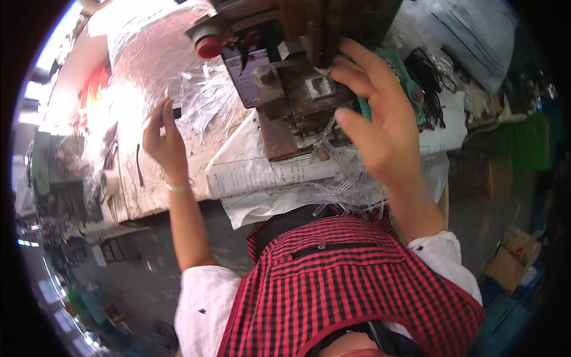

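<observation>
My left hand is raised over the left side of the worktable. Its thumb and fingers are pinched, and a small black piece sticks out from the fingertips. My right hand reaches over the metal bench machine, its thumb apart from the bent fingers. Those fingertips are close beside the dark upright part; whether they touch it I cannot tell. Nothing shows between that thumb and the fingers. Clear thin plastic strips hang and lie at the machine's front edge, below my right hand.
A red push button and a phone are left of the machine. Beyond them spreads a heap of clear plastic strips. A green basket and black cords stand at right. A cardboard box sits lower right.
</observation>
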### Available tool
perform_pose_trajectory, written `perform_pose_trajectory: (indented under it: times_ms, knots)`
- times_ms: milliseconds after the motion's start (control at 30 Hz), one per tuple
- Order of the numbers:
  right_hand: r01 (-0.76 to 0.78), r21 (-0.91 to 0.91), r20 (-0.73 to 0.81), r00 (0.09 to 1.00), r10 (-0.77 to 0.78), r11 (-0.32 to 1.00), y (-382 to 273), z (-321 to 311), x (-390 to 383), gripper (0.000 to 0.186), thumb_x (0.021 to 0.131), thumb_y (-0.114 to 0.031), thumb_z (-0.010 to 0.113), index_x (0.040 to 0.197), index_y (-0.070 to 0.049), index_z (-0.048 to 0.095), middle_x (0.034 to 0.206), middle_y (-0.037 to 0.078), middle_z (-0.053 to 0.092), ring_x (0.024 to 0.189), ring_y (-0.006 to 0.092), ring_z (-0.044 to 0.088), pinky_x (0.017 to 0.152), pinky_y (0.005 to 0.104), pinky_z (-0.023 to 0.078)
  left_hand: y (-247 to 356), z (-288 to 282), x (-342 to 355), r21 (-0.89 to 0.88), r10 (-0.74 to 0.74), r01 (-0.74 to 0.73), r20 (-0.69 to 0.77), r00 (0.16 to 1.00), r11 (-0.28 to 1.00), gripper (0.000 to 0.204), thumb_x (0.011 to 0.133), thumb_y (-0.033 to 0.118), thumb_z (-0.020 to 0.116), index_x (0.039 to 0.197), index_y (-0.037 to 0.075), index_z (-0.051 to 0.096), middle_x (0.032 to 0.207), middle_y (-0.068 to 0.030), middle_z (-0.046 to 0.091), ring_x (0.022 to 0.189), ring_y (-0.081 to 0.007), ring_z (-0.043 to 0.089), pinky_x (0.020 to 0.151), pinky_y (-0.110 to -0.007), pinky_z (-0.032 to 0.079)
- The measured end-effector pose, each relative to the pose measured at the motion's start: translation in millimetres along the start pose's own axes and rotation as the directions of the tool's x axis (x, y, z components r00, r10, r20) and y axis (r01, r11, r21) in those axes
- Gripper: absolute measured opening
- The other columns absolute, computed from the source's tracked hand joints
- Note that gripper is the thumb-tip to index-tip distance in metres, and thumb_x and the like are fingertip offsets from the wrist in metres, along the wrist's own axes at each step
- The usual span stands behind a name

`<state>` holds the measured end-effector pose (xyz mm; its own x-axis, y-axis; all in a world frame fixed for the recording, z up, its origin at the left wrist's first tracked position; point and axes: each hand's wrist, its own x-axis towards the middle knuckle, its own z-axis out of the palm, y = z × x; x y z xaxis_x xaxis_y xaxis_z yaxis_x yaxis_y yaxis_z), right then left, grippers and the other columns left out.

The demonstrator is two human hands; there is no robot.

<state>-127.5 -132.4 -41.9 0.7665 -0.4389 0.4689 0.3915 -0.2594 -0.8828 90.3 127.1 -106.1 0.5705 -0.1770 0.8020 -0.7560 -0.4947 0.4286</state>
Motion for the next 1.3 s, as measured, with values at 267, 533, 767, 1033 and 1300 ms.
perform_pose_trajectory:
  times_ms: [267,533,767,1033,1300]
  knots:
    - [-0.142,-0.684,-0.111,0.99,0.09,0.715,122.0,-98.4,-17.6,0.032,0.086,-0.002,0.055,0.114,-0.006,0.07,0.11,0.017,0.072,0.109,0.0327,0.068,0.095,0.0375,0.051,188.9,36.9,-20.5,-0.422,0.621,-0.531,0.101,0.778,0.735,0.024,0.074,0.006,0.077,0.098,0.003,0.071,0.103,-0.0116,0.072,0.07,-0.0159,0.064,0.06,-0.028,0.053]
    - [-0.189,-0.525,-0.373,0.928,-0.025,0.83,83.9,-114.0,5.5,0.027,0.093,-0.005,0.056,0.118,-0.006,0.068,0.109,0.007,0.073,0.098,0.0184,0.069,0.084,0.0295,0.051,187.2,36.2,-13.9,-0.362,0.641,-0.593,0.018,0.767,0.719,0.024,0.074,0.007,0.078,0.096,0.003,0.071,0.101,-0.0117,0.072,0.063,-0.0131,0.063,0.052,-0.025,0.048]
    - [-0.172,-0.614,-0.303,0.953,-0.028,0.771,110.6,-117.4,-2.6,0.018,0.087,-0.01,0.067,0.104,-0.006,0.07,0.101,0.008,0.072,0.096,0.0267,0.068,0.083,0.0333,0.052,176.8,62.3,-20.5,-0.342,0.646,-0.599,0.03,0.763,0.724,0.024,0.071,0.009,0.079,0.095,0.011,0.074,0.099,-0.0066,0.072,0.054,-0.0085,0.055,0.048,-0.024,0.043]
    - [-0.082,-0.921,-0.086,0.996,0.006,0.381,113.5,-98.9,-7.6,0.01,0.077,-0.015,0.077,0.087,-0.014,0.075,0.095,0.007,0.063,0.101,0.0301,0.061,0.085,0.0431,0.05,173.9,53.9,-19.4,-0.351,0.624,-0.561,0.096,0.775,0.75,0.026,0.072,0.013,0.084,0.096,0.01,0.073,0.099,-0.0079,0.075,0.059,-0.012,0.062,0.049,-0.024,0.047]
    - [-0.145,-0.874,-0.174,0.984,-0.021,0.463,123.1,-93.9,-12.4,0.011,0.09,-0.015,0.067,0.098,-0.008,0.07,0.095,0.013,0.073,0.085,0.0307,0.071,0.076,0.0392,0.054,85.9,67.7,-68.3,-0.363,-0.29,0.253,-0.049,0.956,0.897,0.062,0.081,-0.001,0.076,0.137,0.001,0.049,0.128,-0.0164,0.058,0.115,-0.0252,0.059,0.093,-0.037,0.052]
